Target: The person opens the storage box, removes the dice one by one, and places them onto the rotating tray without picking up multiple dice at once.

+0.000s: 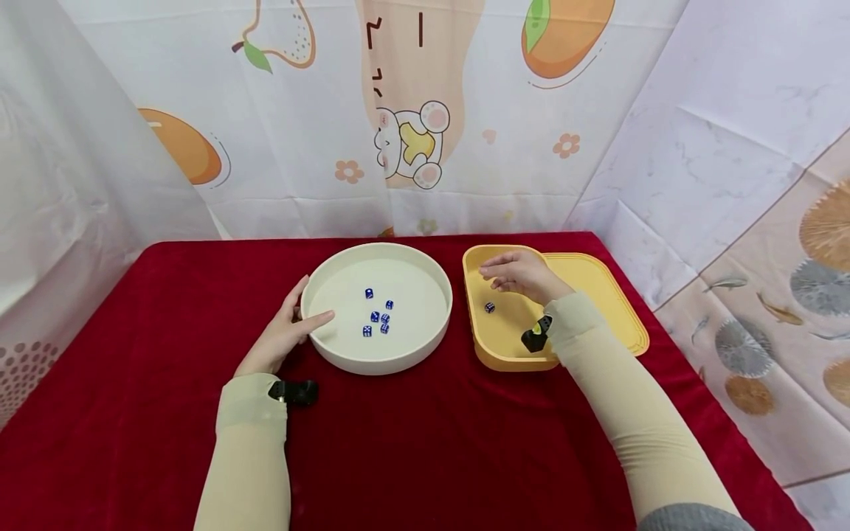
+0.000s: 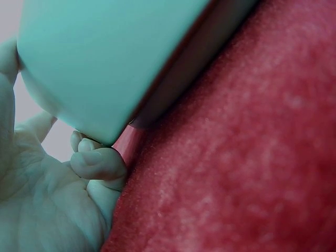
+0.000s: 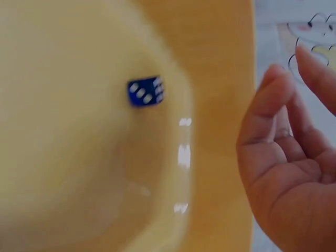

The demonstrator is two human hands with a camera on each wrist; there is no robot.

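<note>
Several blue dice (image 1: 375, 317) with white pips lie in a round white tray (image 1: 439, 335). My left hand (image 1: 282, 335) holds the tray's left side, thumb over the rim and other fingers against the outer wall. In the left wrist view, curled fingers (image 2: 100, 163) touch the tray's lower edge. My right hand (image 1: 521, 274) hovers over a yellow rectangular bin (image 1: 508, 361), fingers loosely bent, with nothing seen between them. One blue die (image 1: 489, 307) sits in that bin near its left wall; the right wrist view shows the same die (image 3: 145, 92) apart from the hand.
A flat yellow lid or tray (image 1: 598, 295) lies to the right of the bin, partly behind my right forearm. A red cloth (image 1: 425, 442) covers the table. Printed curtains (image 1: 299, 147) hang behind the table's back edge and along the sides.
</note>
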